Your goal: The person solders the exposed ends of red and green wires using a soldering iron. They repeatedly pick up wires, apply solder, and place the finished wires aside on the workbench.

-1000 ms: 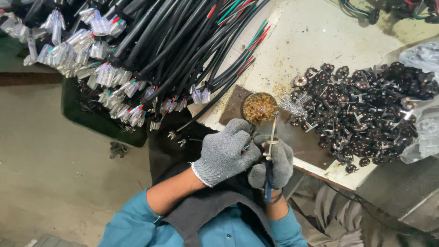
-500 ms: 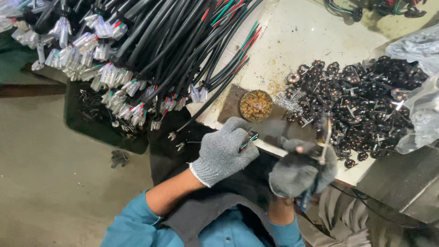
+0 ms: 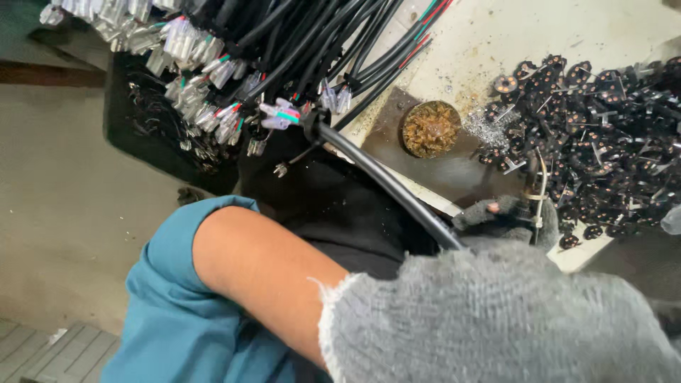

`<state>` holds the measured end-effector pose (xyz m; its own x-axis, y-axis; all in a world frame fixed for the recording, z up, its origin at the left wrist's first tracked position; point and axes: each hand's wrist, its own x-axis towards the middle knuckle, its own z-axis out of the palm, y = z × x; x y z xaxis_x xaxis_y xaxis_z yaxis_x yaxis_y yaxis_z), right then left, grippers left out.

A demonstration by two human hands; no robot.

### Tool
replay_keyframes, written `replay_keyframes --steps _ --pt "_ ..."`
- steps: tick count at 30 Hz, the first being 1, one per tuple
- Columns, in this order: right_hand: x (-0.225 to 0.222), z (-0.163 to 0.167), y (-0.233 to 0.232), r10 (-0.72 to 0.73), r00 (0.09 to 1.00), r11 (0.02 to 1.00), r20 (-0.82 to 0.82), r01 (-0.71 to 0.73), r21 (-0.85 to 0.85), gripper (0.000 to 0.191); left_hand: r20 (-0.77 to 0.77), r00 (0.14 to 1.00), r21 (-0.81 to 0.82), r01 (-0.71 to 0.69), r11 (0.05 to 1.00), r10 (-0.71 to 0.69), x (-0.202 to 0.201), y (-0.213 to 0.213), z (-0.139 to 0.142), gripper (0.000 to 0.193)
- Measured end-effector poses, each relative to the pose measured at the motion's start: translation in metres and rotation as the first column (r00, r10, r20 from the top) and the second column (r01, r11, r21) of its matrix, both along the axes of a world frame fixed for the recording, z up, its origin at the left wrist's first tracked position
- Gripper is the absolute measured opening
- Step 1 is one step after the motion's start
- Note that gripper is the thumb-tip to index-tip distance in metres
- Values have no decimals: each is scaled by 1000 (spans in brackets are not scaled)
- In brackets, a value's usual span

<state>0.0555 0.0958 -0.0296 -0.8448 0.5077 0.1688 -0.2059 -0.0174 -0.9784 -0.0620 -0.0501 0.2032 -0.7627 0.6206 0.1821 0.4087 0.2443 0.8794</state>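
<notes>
Black sheathed cable (image 3: 383, 181) runs from the connector-tipped bundle (image 3: 234, 64) into the grey-gloved left hand (image 3: 496, 319), apparently gripped though the hold is hidden, while the gloved right hand (image 3: 507, 216) pinches a thin soldering iron (image 3: 540, 195) beside the unworked heap of black parts (image 3: 603, 128).

the left hand (image 3: 496, 319) wears a grey knitted glove, fuzzy and rough, frayed at the cuff. the black cable (image 3: 383, 177) it holds has smooth, slightly glossy plastic skin. the small black parts (image 3: 603, 135) look like shiny plastic with thin metal pins. the worktop (image 3: 511, 28) is matt, stained and gritty. the sleeve (image 3: 177, 312) is soft teal cloth.
</notes>
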Motion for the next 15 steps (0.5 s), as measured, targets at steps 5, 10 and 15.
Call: replay_keyframes --steps 5,10,15 --pt "-6 2 12 -14 1000 1000 25 13 27 37 5 1000 -33 30 999 -30 -3 -2 0 19" --pt "-10 3 14 -6 999 999 35 5 41 35 20 999 -44 29 999 -28 -1 -5 -3 19" --pt "-12 9 13 -3 1000 999 27 1 49 33 27 999 -55 20 998 -18 0 -9 -7 20"
